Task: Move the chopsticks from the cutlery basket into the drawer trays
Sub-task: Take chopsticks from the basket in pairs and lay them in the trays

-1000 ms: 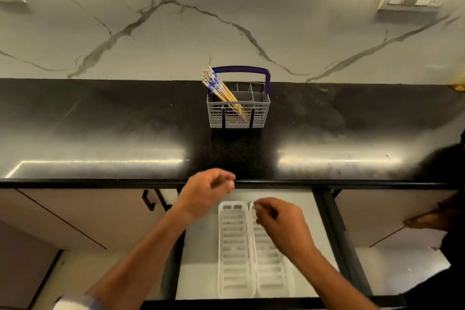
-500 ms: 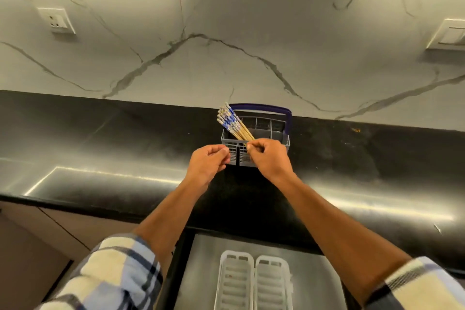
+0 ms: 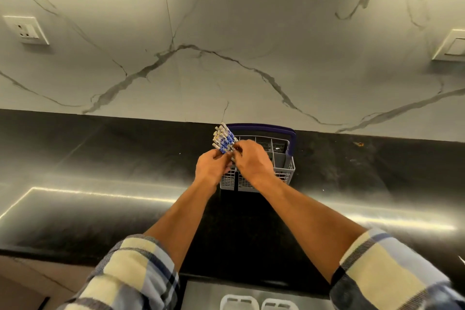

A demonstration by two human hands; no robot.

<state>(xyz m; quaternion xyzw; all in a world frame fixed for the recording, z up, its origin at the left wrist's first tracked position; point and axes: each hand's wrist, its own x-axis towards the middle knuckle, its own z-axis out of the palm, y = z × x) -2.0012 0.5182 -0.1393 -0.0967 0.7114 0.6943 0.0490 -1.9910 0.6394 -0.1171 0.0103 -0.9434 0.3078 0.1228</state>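
Observation:
A bundle of wooden chopsticks [image 3: 224, 138] with blue-and-white patterned tops leans out of the left side of a grey cutlery basket [image 3: 284, 171] with a purple handle, at the back of the black counter. My left hand [image 3: 211, 167] and my right hand [image 3: 251, 158] meet over the basket's front left corner, and their fingers close round the bundle just below the patterned tops. The lower parts of the chopsticks are hidden behind my hands. The tops of two white drawer trays [image 3: 235, 301] show at the bottom edge, in the open drawer.
The black counter [image 3: 100, 158] runs along a white marble wall [image 3: 226, 58]. Wall sockets sit at the left [image 3: 26, 30] and right [image 3: 450, 45]. A small orange speck [image 3: 358, 144] lies on the counter right of the basket.
Both hands rose from over the drawer trays to the basket. They have closed in from its front wall onto the chopstick bundle. The view has tilted up, leaving only the tray tops visible.

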